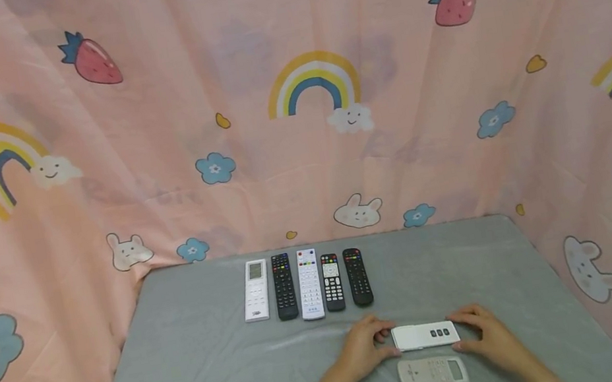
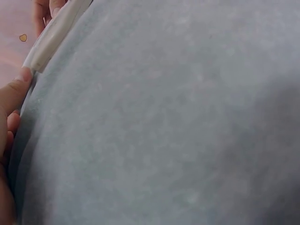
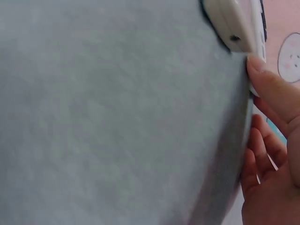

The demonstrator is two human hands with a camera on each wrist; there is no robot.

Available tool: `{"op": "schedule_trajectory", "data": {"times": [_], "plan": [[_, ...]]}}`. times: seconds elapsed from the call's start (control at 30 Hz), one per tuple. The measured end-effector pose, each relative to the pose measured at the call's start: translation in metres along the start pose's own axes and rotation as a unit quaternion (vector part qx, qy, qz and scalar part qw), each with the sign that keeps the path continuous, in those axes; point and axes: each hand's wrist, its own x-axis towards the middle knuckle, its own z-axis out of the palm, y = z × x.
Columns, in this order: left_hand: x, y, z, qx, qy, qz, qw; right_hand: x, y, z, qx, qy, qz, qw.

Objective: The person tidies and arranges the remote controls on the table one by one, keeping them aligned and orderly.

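Note:
A white remote control [image 1: 416, 337] with three dark buttons lies crosswise on the grey tabletop. Thumb and index finger of my left hand [image 1: 361, 349] grip its left end. At the opposite end my right hand [image 1: 494, 338] holds it by the corners in the same way. Just in front of it, parallel, is a beige remote control [image 1: 431, 374] with a small screen on its right part. In the left wrist view the left thumb [image 2: 18, 86] is beside the beige remote's end. The right wrist view has the right thumb [image 3: 267, 82] against the white remote's end.
Farther back on the grey-covered table [image 1: 208, 367], several remotes stand in an upright row, among them a white one with a screen [image 1: 256, 290], a black one [image 1: 284, 288] and a white many-buttoned one [image 1: 309, 285]. A pink patterned curtain [image 1: 260, 205] encloses the back and sides.

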Motion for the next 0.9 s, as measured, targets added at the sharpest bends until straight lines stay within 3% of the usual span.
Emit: {"op": "schedule_trajectory", "data": {"times": [0.17, 0.3, 0.43, 0.6, 0.73, 0.9], "plan": [[-0.001, -0.001, 0.002, 0.008, 0.022, 0.012, 0.9996, -0.001, -0.001, 0.003, 0.002, 0.044, -0.033, 0.999], [-0.001, 0.001, 0.003, 0.007, 0.036, 0.014, 0.9992, 0.003, -0.001, 0.001, 0.014, 0.037, -0.034, 0.999], [0.003, 0.007, -0.001, -0.038, 0.037, -0.008, 0.9986, 0.01, -0.005, -0.009, 0.021, -0.003, -0.009, 1.0], [0.012, 0.016, -0.01, -0.112, 0.057, -0.019, 0.9919, 0.024, -0.019, -0.024, 0.075, -0.034, 0.003, 0.997], [0.013, 0.015, -0.011, -0.15, 0.081, -0.026, 0.9851, 0.034, -0.026, -0.026, 0.114, -0.021, 0.005, 0.993], [0.01, 0.008, -0.002, -0.14, 0.109, -0.034, 0.9835, 0.047, -0.026, -0.019, 0.156, 0.014, 0.008, 0.988]]}}
